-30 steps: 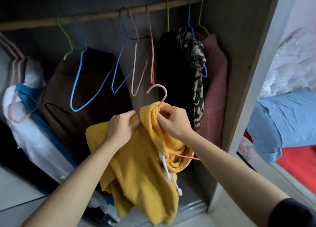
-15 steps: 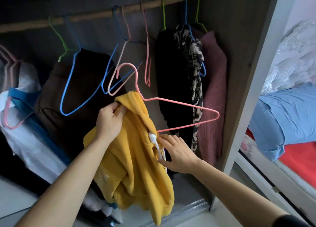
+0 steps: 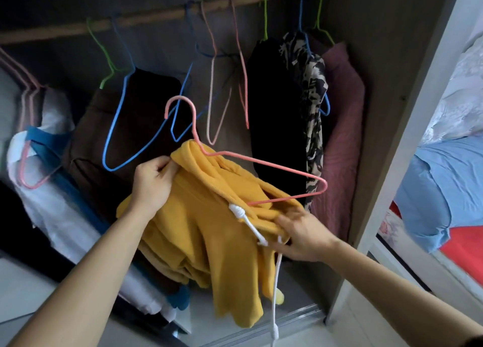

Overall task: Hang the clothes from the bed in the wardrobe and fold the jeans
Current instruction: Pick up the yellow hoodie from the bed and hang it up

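While the left hand [image 3: 151, 184] grips the collar edge of the yellow hoodie [image 3: 209, 231] just beside the neck of the pink hanger [image 3: 261, 162], the hanger's hook points to 11 o'clock, well below the wooden rail [image 3: 156, 19] and clear of it. The right hand [image 3: 300, 234] lies on the hood at 4 o'clock from the hook, under the hanger's bare right arm. Its fingers are blurred, so I cannot tell whether they pinch the cloth or only touch it. A white drawstring [image 3: 248, 222] hangs down past it.

A bare stretch of rail shows at 12 o'clock above the hook. Empty blue and pink hangers [image 3: 213, 98] dangle right behind the hook. At 2 o'clock hang a black garment [image 3: 274, 111], a patterned one [image 3: 313, 90] and a maroon one [image 3: 342, 137], packed against the wardrobe side panel [image 3: 386, 111]. At 9 o'clock a brown garment [image 3: 86, 150] hangs behind an empty blue hanger [image 3: 115, 127], with pale folded cloth [image 3: 52, 202] beyond it.

The door track [image 3: 287, 318] runs along the wardrobe's bottom edge at 6 o'clock. The bed [image 3: 444, 189], with blue and red cloth on it, lies at 3 o'clock past the panel.
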The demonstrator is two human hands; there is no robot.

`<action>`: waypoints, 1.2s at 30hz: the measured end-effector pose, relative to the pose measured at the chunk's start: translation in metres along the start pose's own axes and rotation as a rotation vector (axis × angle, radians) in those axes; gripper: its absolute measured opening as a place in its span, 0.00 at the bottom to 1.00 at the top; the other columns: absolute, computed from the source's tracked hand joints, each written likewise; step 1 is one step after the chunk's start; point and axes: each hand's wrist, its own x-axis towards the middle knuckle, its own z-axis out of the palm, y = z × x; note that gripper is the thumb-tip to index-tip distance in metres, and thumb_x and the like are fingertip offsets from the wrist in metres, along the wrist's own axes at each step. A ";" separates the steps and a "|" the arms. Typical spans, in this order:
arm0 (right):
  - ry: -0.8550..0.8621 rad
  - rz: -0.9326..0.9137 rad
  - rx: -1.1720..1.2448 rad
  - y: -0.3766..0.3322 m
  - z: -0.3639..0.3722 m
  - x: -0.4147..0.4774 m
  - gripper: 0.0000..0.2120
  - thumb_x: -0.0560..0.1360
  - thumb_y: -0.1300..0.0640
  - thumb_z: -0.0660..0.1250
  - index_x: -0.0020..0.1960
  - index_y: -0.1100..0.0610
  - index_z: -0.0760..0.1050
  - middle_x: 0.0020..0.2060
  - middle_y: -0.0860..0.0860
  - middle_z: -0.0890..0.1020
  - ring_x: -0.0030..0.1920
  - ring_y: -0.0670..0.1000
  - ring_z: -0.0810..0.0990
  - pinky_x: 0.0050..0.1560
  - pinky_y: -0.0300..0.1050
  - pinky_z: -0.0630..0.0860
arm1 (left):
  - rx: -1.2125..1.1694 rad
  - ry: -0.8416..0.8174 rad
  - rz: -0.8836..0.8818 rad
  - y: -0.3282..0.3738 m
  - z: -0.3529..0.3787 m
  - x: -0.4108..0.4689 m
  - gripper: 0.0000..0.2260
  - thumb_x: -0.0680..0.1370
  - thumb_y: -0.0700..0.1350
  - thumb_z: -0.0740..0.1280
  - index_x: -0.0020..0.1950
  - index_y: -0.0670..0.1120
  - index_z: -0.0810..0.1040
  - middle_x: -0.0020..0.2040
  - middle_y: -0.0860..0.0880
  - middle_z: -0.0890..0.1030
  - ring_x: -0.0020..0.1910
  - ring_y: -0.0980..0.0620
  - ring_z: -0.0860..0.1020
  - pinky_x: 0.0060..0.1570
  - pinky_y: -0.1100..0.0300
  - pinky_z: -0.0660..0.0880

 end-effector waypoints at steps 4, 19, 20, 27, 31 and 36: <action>0.295 -0.032 -0.107 0.028 -0.020 -0.009 0.19 0.76 0.37 0.68 0.45 0.54 0.76 0.39 0.47 0.81 0.43 0.50 0.80 0.58 0.47 0.75 | 0.046 0.005 -0.076 -0.024 0.001 -0.001 0.14 0.79 0.54 0.64 0.34 0.51 0.77 0.26 0.53 0.74 0.28 0.59 0.70 0.31 0.57 0.67; 0.426 -0.022 -0.180 0.039 -0.054 -0.008 0.21 0.78 0.41 0.68 0.55 0.59 0.84 0.40 0.51 0.86 0.41 0.50 0.85 0.53 0.44 0.78 | 0.093 -0.061 -0.023 -0.033 0.011 0.013 0.12 0.73 0.57 0.64 0.33 0.55 0.79 0.29 0.56 0.78 0.33 0.49 0.77 0.33 0.56 0.69; 0.402 -0.085 -0.245 0.040 -0.056 -0.007 0.20 0.78 0.41 0.68 0.49 0.58 0.85 0.35 0.50 0.85 0.36 0.50 0.84 0.49 0.46 0.79 | 0.105 -0.068 -0.026 -0.032 0.013 0.014 0.12 0.72 0.59 0.64 0.32 0.55 0.79 0.28 0.56 0.78 0.33 0.49 0.77 0.32 0.56 0.69; 0.087 -0.214 -0.401 0.048 -0.082 0.001 0.25 0.76 0.36 0.66 0.46 0.59 0.79 0.29 0.50 0.78 0.32 0.56 0.79 0.54 0.50 0.79 | 0.173 -0.103 0.013 -0.029 0.018 0.022 0.12 0.73 0.61 0.65 0.32 0.59 0.78 0.25 0.58 0.75 0.29 0.52 0.73 0.29 0.58 0.65; 0.138 -0.033 -0.261 0.053 -0.078 -0.005 0.35 0.77 0.43 0.70 0.73 0.66 0.67 0.46 0.53 0.84 0.50 0.55 0.84 0.64 0.52 0.75 | 0.027 0.036 -0.177 -0.035 0.017 0.023 0.13 0.75 0.57 0.67 0.32 0.54 0.80 0.27 0.55 0.77 0.33 0.51 0.76 0.32 0.57 0.69; 0.109 -0.082 -0.366 0.056 -0.081 -0.004 0.34 0.76 0.47 0.73 0.74 0.64 0.67 0.52 0.57 0.85 0.53 0.57 0.83 0.62 0.53 0.77 | 0.070 -0.038 -0.118 -0.038 0.014 0.027 0.16 0.76 0.59 0.67 0.33 0.52 0.80 0.27 0.51 0.76 0.32 0.48 0.76 0.34 0.55 0.71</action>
